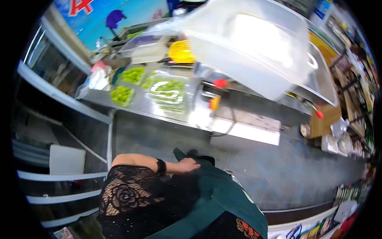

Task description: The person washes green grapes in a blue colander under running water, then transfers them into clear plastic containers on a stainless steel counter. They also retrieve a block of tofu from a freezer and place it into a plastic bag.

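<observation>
My left hand (189, 165), with a black band on the wrist, is at the front of my dark green apron (219, 182). Its fingers are curled on the cloth, and a corner of the apron sticks out past the hand. My right hand is out of view. Ahead of me, clear plastic boxes of green fruit (121, 95), apparently grapes, rest on a metal counter (140, 104). Beside them lies a larger clear tray of green fruit (168, 94) with a shiny cover.
A large white plastic tub (253, 68) looms at the upper right, beside a yellow basket (181, 51). Below it are a white box (246, 128) and an orange-handled tool (214, 103). A metal-framed rack (62, 176) stands left. Goods shelves (347, 95) line the right.
</observation>
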Available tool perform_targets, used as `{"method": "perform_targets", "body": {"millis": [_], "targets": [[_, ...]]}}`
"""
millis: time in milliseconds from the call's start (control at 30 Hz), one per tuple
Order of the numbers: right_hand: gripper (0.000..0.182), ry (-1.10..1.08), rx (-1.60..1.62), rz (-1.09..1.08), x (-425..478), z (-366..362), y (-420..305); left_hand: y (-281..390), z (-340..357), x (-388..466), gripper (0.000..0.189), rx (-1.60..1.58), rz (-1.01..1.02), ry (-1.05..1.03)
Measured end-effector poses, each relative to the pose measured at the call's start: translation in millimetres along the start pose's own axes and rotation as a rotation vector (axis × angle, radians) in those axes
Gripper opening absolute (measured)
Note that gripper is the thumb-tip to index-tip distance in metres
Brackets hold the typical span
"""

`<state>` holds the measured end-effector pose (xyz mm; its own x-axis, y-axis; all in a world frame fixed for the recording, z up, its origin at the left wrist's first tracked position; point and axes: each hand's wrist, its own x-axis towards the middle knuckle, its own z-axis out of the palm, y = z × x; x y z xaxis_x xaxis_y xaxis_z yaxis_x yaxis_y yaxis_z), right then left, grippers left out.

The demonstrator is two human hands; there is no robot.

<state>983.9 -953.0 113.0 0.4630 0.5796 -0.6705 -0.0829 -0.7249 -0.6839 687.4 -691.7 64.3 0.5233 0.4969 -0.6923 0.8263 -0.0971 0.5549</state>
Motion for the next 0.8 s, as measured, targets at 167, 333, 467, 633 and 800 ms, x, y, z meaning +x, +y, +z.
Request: {"method": "perform_targets", "body": {"millis": [167, 333, 467, 633, 800], "targets": [[0.039, 0.106, 0.002, 0.031, -2.7, -101.8, 46.1, 61.3, 40.7, 48.1, 0.041, -0.063, 0.097, 0.028], [0.039, 0.195, 0.019, 0.113, 9.0, -188.7, 78.9, 161.2, 92.7, 128.6, 0.042, -0.066, 0.116, -0.143], [0.039, 0.267, 0.018, 0.212, 20.4, -263.8, 89.5, 257.4, 138.9, 192.1, 0.045, 0.027, 0.269, -0.172], [0.039, 0.321, 0.015, 0.264, 47.0, -359.7, 73.5, 347.5, 144.6, 228.9, 0.046, -0.053, 0.150, -0.188], [0.039, 0.240, -0.047, 0.240, 120.5, -447.6, 59.9, 392.0, 161.3, 271.7, 0.044, -0.100, 0.067, -0.073]]}}
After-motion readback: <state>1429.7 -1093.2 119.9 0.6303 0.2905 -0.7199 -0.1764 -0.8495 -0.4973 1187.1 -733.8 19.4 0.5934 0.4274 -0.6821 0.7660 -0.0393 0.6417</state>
